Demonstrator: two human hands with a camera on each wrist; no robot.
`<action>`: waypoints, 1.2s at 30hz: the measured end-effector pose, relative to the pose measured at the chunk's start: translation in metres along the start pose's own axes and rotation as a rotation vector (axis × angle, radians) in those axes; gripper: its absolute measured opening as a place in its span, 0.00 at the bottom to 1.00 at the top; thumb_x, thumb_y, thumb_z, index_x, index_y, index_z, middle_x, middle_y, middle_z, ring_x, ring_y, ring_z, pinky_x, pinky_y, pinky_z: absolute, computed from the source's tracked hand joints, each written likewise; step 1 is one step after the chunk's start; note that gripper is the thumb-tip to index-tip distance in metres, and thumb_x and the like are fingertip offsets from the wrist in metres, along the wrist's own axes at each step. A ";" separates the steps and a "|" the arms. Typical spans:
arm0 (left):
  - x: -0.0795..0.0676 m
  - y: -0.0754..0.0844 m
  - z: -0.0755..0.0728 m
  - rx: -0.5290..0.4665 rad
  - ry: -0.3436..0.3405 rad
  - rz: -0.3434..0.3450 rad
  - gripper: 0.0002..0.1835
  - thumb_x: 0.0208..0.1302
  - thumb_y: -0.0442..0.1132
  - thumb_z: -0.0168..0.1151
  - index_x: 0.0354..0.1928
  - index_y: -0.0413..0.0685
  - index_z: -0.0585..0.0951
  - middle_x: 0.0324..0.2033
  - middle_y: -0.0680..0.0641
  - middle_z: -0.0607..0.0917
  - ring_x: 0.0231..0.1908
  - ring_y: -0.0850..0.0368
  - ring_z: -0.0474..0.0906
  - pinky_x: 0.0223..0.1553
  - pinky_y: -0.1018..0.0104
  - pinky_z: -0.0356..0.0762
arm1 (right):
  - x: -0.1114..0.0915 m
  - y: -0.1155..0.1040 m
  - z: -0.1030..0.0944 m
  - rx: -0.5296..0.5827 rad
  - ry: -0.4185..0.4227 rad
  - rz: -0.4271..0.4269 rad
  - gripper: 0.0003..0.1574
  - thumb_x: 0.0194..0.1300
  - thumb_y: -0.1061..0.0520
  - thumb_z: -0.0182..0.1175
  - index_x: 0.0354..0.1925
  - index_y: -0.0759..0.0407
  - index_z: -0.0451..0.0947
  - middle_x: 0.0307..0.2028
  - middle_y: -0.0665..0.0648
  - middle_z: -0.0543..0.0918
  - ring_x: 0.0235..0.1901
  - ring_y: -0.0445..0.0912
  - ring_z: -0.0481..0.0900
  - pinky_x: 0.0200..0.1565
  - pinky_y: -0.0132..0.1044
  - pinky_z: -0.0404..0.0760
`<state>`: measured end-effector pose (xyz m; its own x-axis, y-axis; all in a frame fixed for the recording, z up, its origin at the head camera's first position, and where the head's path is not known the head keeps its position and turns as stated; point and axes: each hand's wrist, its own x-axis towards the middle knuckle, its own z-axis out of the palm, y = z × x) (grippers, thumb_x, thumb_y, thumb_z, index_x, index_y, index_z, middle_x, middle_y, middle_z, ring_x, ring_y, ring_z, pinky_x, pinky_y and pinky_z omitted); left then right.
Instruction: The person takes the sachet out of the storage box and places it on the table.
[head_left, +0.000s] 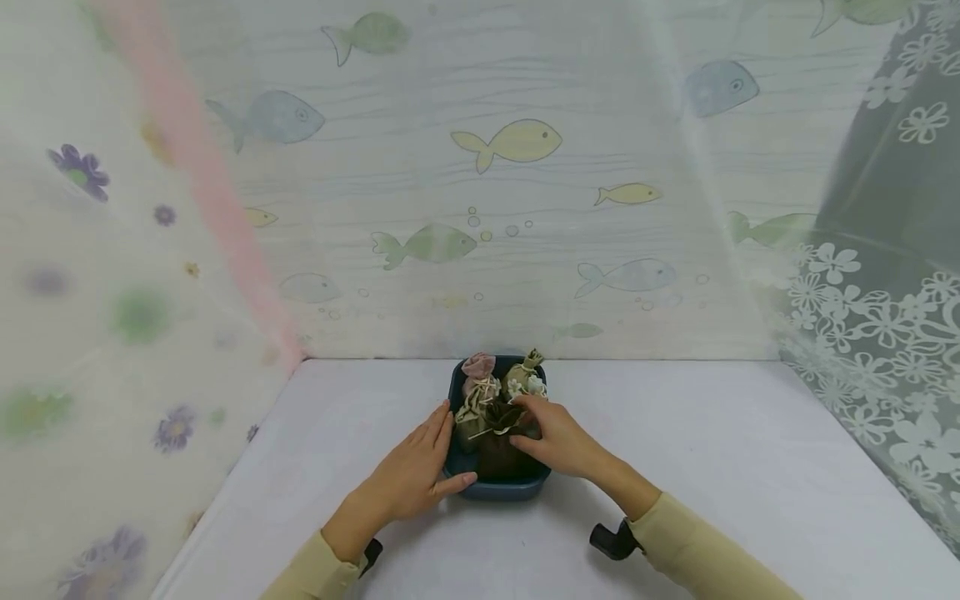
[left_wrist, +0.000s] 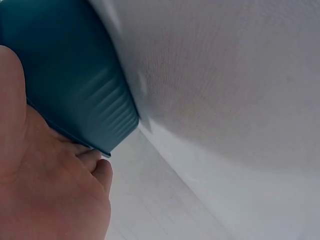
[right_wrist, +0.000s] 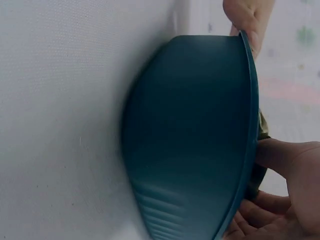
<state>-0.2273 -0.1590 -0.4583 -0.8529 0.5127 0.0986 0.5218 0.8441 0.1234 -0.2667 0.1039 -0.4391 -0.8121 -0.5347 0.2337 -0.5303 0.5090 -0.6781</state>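
A dark blue plastic basin (head_left: 504, 492) stands on the table, filled with small drawstring pouches. My left hand (head_left: 411, 473) lies along its left rim with fingers straight, the thumb over the front rim. In the left wrist view, its fingers touch the edge of the basin (left_wrist: 75, 75). My right hand (head_left: 561, 437) reaches over the right rim and pinches a dark brown pouch (head_left: 501, 460) near its gathered top. Behind it are a pink pouch (head_left: 478, 367), an olive pouch (head_left: 467, 429) and a green pouch (head_left: 532, 360) beside white flowers (head_left: 536, 385). The right wrist view hides most of the contents behind the basin wall (right_wrist: 190, 115).
A white cloth covers the table (head_left: 675, 433). Behind it hangs a curtain (head_left: 525, 275) printed with fish. Flowered sheets (head_left: 97, 333) hang at the left, and a lace-patterned one (head_left: 892, 333) at the right. Black wrist devices (head_left: 615, 542) sit at both sleeves.
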 end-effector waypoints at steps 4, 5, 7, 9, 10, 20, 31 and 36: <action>0.000 0.001 -0.002 -0.009 -0.005 0.002 0.54 0.60 0.75 0.34 0.72 0.35 0.47 0.73 0.40 0.40 0.71 0.47 0.41 0.67 0.52 0.52 | 0.002 0.000 0.004 -0.011 0.002 0.001 0.28 0.59 0.58 0.65 0.57 0.59 0.71 0.46 0.54 0.80 0.42 0.48 0.79 0.43 0.45 0.79; -0.001 0.001 -0.003 -0.009 -0.009 0.001 0.54 0.61 0.75 0.34 0.72 0.35 0.47 0.73 0.40 0.40 0.71 0.47 0.41 0.67 0.53 0.52 | 0.002 0.000 0.005 -0.017 -0.004 -0.001 0.26 0.59 0.58 0.65 0.56 0.59 0.72 0.45 0.54 0.81 0.41 0.47 0.79 0.43 0.45 0.79; -0.002 0.003 -0.006 -0.012 -0.016 -0.002 0.54 0.61 0.75 0.35 0.72 0.35 0.47 0.73 0.40 0.40 0.71 0.47 0.42 0.67 0.53 0.52 | 0.002 -0.001 0.006 -0.023 -0.013 -0.008 0.25 0.59 0.58 0.66 0.54 0.59 0.73 0.44 0.53 0.81 0.40 0.46 0.79 0.42 0.45 0.79; -0.002 0.003 -0.008 -0.013 -0.014 0.002 0.53 0.61 0.74 0.36 0.72 0.35 0.47 0.73 0.40 0.40 0.71 0.47 0.42 0.67 0.53 0.52 | 0.003 -0.002 0.007 -0.031 -0.021 -0.012 0.23 0.58 0.58 0.66 0.53 0.58 0.74 0.44 0.53 0.81 0.41 0.46 0.79 0.43 0.44 0.79; -0.002 0.003 -0.008 -0.015 -0.014 0.002 0.53 0.62 0.74 0.36 0.72 0.35 0.47 0.73 0.40 0.39 0.71 0.47 0.42 0.67 0.53 0.52 | 0.003 -0.003 0.007 -0.037 -0.020 -0.016 0.23 0.58 0.58 0.66 0.52 0.59 0.75 0.44 0.53 0.81 0.42 0.45 0.79 0.44 0.44 0.79; -0.001 0.003 -0.008 -0.018 -0.027 0.001 0.54 0.61 0.74 0.35 0.72 0.35 0.47 0.73 0.39 0.40 0.71 0.47 0.42 0.67 0.52 0.53 | 0.002 -0.004 0.008 -0.114 -0.066 -0.067 0.16 0.58 0.56 0.67 0.45 0.57 0.79 0.39 0.48 0.81 0.41 0.43 0.77 0.45 0.42 0.76; 0.000 0.002 -0.006 -0.031 -0.040 -0.012 0.53 0.61 0.74 0.36 0.73 0.37 0.46 0.73 0.41 0.39 0.71 0.48 0.42 0.66 0.52 0.53 | -0.004 -0.018 -0.007 -0.036 -0.078 -0.120 0.14 0.59 0.56 0.65 0.46 0.53 0.79 0.39 0.44 0.81 0.42 0.40 0.77 0.46 0.43 0.78; 0.000 0.001 -0.003 -0.050 -0.032 -0.016 0.54 0.60 0.75 0.37 0.73 0.37 0.46 0.73 0.41 0.39 0.71 0.48 0.43 0.66 0.51 0.54 | -0.009 -0.026 -0.022 -0.017 -0.065 -0.103 0.16 0.60 0.54 0.65 0.48 0.51 0.78 0.39 0.42 0.80 0.39 0.39 0.77 0.40 0.39 0.79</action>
<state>-0.2268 -0.1583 -0.4550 -0.8609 0.5046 0.0647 0.5077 0.8438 0.1738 -0.2514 0.1106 -0.4082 -0.7359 -0.6270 0.2555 -0.6145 0.4601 -0.6409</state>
